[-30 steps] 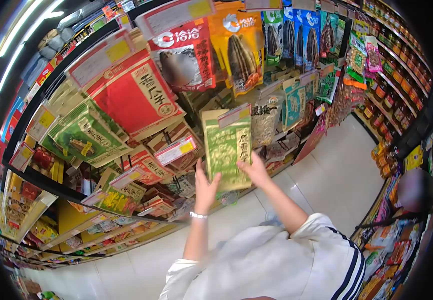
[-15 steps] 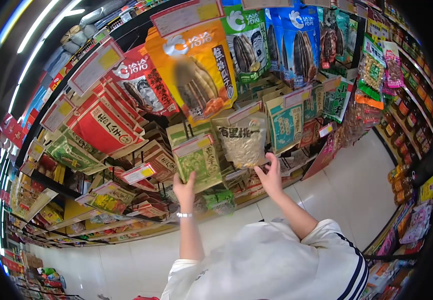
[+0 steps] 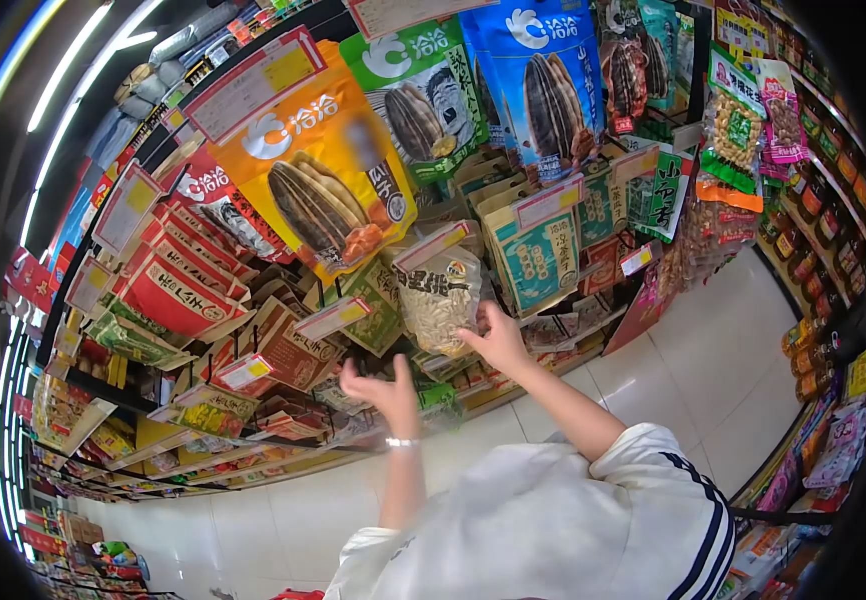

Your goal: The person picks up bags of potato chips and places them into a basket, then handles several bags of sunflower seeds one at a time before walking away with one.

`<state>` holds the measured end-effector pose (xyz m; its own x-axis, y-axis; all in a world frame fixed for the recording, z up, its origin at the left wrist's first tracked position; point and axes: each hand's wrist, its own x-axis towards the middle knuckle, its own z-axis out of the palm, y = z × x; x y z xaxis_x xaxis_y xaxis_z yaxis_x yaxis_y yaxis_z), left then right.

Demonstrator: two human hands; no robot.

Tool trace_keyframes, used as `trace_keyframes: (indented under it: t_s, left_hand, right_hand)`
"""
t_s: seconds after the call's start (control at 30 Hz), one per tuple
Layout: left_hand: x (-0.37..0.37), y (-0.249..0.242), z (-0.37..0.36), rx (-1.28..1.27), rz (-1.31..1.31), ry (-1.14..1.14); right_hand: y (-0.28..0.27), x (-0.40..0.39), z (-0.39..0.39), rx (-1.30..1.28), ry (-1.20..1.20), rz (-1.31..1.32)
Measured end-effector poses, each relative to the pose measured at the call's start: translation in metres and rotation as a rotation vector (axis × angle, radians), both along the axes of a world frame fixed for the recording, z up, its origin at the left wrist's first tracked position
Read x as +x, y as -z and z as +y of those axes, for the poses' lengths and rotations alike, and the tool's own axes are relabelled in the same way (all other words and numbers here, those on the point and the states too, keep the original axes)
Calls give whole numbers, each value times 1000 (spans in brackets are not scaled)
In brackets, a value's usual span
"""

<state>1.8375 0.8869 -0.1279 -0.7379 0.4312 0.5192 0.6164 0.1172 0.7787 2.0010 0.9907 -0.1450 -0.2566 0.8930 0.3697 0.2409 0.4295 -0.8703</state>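
Observation:
A clear bag of pale seeds (image 3: 440,310) hangs on a rack hook, tilted a little. At its lower right edge is my right hand (image 3: 501,340), thumb across the front and fingers at the side, gripping the bag. My left hand (image 3: 385,392) is open below and left of the bag, thumb and fingers apart, holding nothing. Just above the left hand hangs a green packet (image 3: 378,312), partly behind a price tag (image 3: 333,318). A large orange sunflower seed bag (image 3: 318,190) hangs above it.
Blue (image 3: 543,90) and green (image 3: 418,100) seed bags hang along the top. Teal packets (image 3: 533,255) are to the right, red packets (image 3: 178,275) to the left. Shelves of jars (image 3: 818,235) line the far right, beyond the tiled floor (image 3: 668,370).
My left hand has come off the green packet and dropped below it. My right hand has moved left onto the edge of the clear seed bag. The view has shifted.

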Motion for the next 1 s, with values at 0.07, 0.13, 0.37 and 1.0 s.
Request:
trace_keyframes:
  t_s: [0.07,0.13,0.37,1.0]
  left_hand:
    - [18,-8,-3,3,-51,314]
    - [18,-11,6,-92,-133,476]
    - [20,-4,4,-80,-686,963]
    - [-4,10,37,-245,-190,427]
  right_hand:
    - [0,11,1,-141,-80,-3]
    - [-5,24,6,-259,-231,142]
    - [10,51,-6,-468,-472,613]
    - [1,126,55,-84,246,-132]
